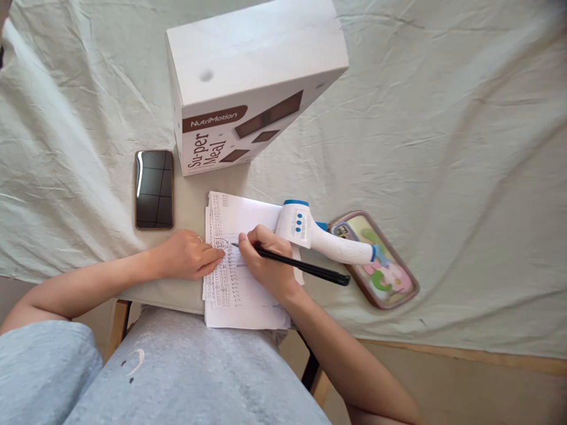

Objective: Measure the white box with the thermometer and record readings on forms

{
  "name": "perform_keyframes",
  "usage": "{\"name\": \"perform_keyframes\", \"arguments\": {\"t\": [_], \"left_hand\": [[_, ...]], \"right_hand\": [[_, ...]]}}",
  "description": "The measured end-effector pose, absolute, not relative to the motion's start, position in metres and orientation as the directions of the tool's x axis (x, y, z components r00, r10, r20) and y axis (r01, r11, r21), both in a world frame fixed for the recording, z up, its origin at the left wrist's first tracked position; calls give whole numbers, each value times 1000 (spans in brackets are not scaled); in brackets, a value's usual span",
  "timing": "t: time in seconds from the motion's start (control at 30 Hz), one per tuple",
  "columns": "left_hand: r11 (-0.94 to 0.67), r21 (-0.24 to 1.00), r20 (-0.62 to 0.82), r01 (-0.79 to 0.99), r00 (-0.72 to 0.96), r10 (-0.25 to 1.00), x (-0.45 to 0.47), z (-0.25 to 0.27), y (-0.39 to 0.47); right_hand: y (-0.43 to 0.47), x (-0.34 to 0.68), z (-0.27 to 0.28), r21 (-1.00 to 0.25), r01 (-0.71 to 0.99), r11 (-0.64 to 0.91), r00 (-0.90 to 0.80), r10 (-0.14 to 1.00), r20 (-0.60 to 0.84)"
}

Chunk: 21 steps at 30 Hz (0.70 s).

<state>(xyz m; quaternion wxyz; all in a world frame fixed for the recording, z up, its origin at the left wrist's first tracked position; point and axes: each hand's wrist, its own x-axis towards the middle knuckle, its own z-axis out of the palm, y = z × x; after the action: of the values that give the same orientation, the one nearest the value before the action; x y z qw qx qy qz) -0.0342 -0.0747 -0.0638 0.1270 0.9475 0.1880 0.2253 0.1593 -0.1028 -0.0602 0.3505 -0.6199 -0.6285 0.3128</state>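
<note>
A stack of white paper sheets [257, 316], covered at its left with rows of small handwriting, lies at the table's near edge. My right hand [272, 265] is closed around a black pen [310, 270], whose tip meets the top sheet near a drawn loop. My left hand [190, 255] rests at the sheets' left edge, holding nothing, its fingers lying on the paper close to the pen tip. Against the stack's right upper corner lies a white infrared thermometer [336, 245] with blue trim, its handle crossing a phone in a patterned case [385, 277].
A tall white box [261, 65] marked NutriMotion Super Meal stands beyond the paper. Left of it, a dark-screened phone [154, 189] lies face up. A wrinkled pale cloth [443, 147] covers the table. The wearer's grey clothing [190, 366] is close against the near edge.
</note>
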Motion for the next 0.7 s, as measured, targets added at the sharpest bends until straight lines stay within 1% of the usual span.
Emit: {"name": "perform_keyframes", "arguments": {"t": [0.13, 0.2, 0.27, 0.33, 0.4, 0.5, 0.57, 0.7], "left_hand": [[-895, 320, 362, 311, 833, 419, -35, -64, -74], [-896, 314, 360, 314, 834, 419, -35, -64, -75], [-897, 309, 355, 316, 837, 417, -35, -65, -75], [-899, 297, 357, 321, 837, 416, -35, -65, -75], [-904, 281, 372, 322, 831, 412, -35, -65, -76], [-911, 272, 393, 309, 829, 398, -34, -66, -76], [-917, 268, 390, 294, 838, 382, -35, -66, -75], [-930, 230, 384, 288, 851, 359, -35, -64, -75]], "right_hand": [[-104, 160, -61, -827, 560, 55, 36, 995, 90], [-105, 161, -62, -826, 557, 84, 49, 990, 134], [-106, 162, -63, -820, 555, 138, 43, 980, 194], [-107, 162, -64, -796, 559, 233, -16, 963, 270], [-108, 162, -64, -730, 571, 375, -126, 919, 373], [-109, 163, -64, -581, 589, 561, -277, 816, 508], [-110, 165, -62, -490, 632, 600, -328, 780, 532], [-116, 172, -59, -297, 761, 577, -400, 777, 486]]}}
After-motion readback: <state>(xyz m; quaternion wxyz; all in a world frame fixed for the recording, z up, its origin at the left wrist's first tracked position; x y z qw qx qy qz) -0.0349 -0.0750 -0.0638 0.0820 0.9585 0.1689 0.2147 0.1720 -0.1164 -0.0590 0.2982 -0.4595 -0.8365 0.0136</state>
